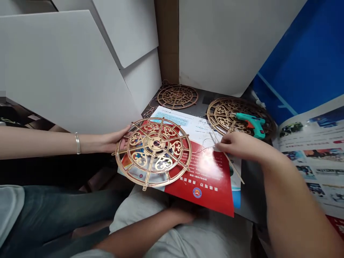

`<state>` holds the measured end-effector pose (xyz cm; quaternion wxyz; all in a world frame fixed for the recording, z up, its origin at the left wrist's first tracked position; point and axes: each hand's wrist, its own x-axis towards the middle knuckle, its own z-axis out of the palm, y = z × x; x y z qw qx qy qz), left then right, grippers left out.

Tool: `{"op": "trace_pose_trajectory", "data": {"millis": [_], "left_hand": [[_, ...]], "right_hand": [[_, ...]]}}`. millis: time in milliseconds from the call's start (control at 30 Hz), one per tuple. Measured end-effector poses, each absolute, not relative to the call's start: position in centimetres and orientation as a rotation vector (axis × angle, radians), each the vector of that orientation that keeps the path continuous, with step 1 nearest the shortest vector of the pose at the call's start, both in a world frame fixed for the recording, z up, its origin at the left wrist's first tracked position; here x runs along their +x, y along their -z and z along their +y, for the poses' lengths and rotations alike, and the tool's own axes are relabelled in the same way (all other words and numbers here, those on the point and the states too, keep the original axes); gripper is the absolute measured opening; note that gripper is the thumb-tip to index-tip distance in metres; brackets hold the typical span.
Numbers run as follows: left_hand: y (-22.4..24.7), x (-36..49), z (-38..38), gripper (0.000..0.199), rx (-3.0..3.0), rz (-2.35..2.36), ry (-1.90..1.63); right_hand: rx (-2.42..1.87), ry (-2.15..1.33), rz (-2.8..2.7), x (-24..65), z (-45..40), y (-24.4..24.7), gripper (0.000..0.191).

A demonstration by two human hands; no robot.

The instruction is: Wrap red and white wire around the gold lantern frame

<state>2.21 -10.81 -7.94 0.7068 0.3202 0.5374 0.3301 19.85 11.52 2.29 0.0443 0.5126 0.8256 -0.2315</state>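
Observation:
My right hand (236, 145) pinches a thin wooden rod (228, 156) above a red-and-white printed sheet (206, 182), and a fine wire loop (206, 144) lies by my fingers. My left hand (182, 211) rests low on white cloth at the sheet's near edge, dim and partly shaded. A co-worker's hand (114, 139), with a silver bangle on the wrist, supports a gold fretwork wheel (139, 138) over the sheet. Another wheel (177, 96) lies farther back. A third wheel (223, 114) sits at the right, with a teal-and-orange glue gun (251, 124) on it.
Tall white boards (64, 68) rise at the left and back, beside a brown cardboard strip (168, 39) and a blue panel (303, 61). A large printed brochure (314, 157) leans at the right. Tangled wire (152, 107) lies on the dark tabletop (252, 190). A co-worker's jeans-clad leg (53, 211) fills the lower left.

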Motion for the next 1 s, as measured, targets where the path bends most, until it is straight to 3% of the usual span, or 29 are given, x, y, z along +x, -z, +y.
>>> {"op": "trace_pose_trajectory", "data": {"millis": [100, 233, 333, 433, 533, 600, 667, 733, 800, 867, 933, 1000], "left_hand": [[9.1, 1.3, -12.9, 0.009, 1.009, 1.176, -0.621], [7.8, -0.1, -14.7, 0.019, 1.237, 1.065, -0.597], [6.2, -1.0, -15.5, 0.024, 1.231, 1.034, -0.709], [5.5, -2.1, -16.5, 0.043, 1.097, 1.091, -0.866], [5.0, -3.1, -17.2, 0.054, 0.693, 1.177, -1.072], [4.3, -3.5, -17.3, 0.055, 0.411, 1.208, -1.168], [3.4, -4.0, -17.0, 0.057, 0.275, 1.249, -1.209], [2.6, -4.6, -16.4, 0.063, 0.204, 1.281, -1.218], [2.1, -5.3, -16.0, 0.065, 0.139, 1.273, -1.179], [2.2, -6.1, -15.7, 0.064, 0.080, 1.223, -1.117], [2.4, -6.8, -15.6, 0.063, 0.030, 1.155, -1.069], [2.7, -7.3, -15.4, 0.062, -0.030, 1.095, -1.054]], "right_hand": [[1.734, 0.812, 2.591, 20.3, 11.3, -3.4, 0.034], [1.994, 0.927, 2.752, 19.8, 10.6, -3.9, 0.036], [2.044, 1.325, 2.907, 18.8, 9.9, -3.6, 0.025], [1.988, 1.691, 3.050, 17.4, 9.2, -3.5, 0.050], [1.722, 2.115, 3.106, 15.8, 8.6, -3.6, 0.029], [1.458, 2.343, 3.025, 14.5, 8.3, -3.8, 0.026], [1.345, 2.140, 3.094, 13.1, 8.3, -4.0, 0.029], [1.267, 1.493, 3.286, 11.7, 8.6, -4.3, 0.028], [1.095, 0.749, 3.400, 10.3, 9.0, -4.8, 0.046], [0.915, 0.224, 3.433, 9.0, 9.6, -5.3, 0.054], [0.819, 0.053, 3.396, 7.5, 10.1, -5.9, 0.044], [0.784, 0.178, 3.246, 6.0, 10.3, -6.5, 0.026]]}}
